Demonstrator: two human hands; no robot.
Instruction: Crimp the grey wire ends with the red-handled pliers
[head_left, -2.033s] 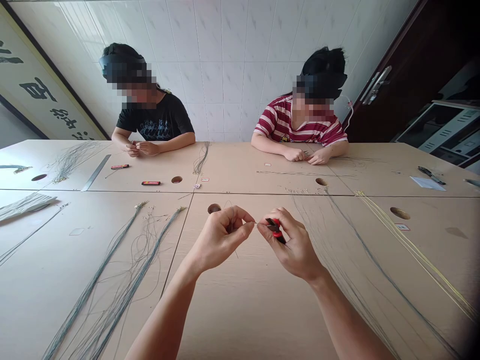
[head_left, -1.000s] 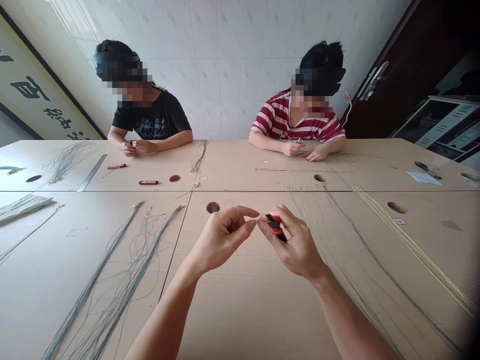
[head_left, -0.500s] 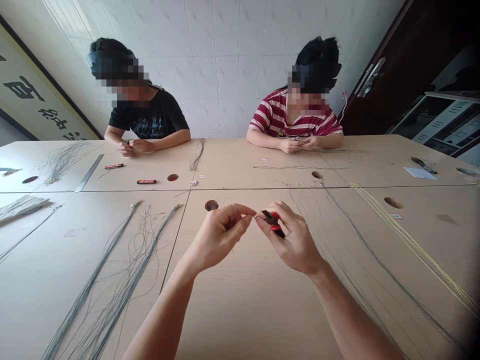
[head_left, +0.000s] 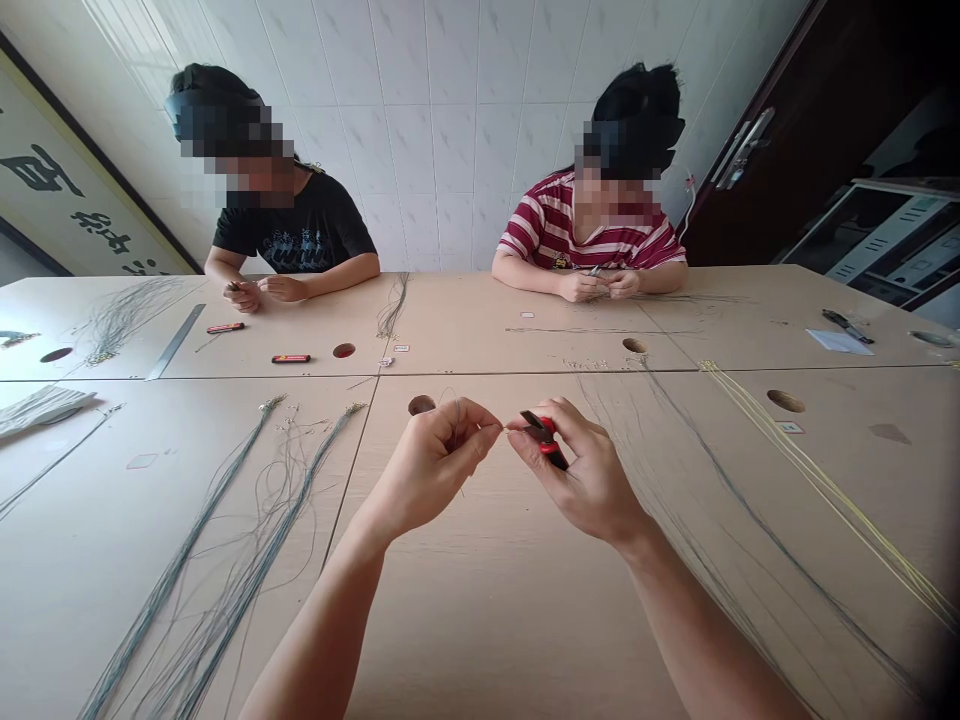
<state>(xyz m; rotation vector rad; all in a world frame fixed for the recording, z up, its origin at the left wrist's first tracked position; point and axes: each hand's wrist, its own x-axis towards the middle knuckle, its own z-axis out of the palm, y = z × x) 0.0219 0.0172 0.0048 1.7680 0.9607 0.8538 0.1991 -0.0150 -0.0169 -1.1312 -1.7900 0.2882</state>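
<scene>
My left hand (head_left: 439, 462) is closed in a pinch on a thin grey cord (head_left: 452, 396), which loops up over the fingers. A tiny pale gold piece shows between the fingertips of both hands, too small to name. My right hand (head_left: 581, 475) is wrapped round red-handled pliers (head_left: 547, 440), their dark jaws pointing up and left. The right thumb and forefinger also reach to the small piece. Both hands are held above the middle of the table, fingertips almost meeting.
Bundles of grey-green cords (head_left: 202, 540) lie left on the table (head_left: 480, 620); dark cords (head_left: 739, 500) and yellow cords (head_left: 817, 475) lie right. A steel ruler (head_left: 176, 343) and red-black cutters' handles or knives (head_left: 291, 358) lie farther back. Two people (head_left: 296, 230) sit opposite, hands working.
My view has tilted slightly, so the scene sits a little higher. The pliers have turned slightly in my right hand, and both hands keep their pinch.
</scene>
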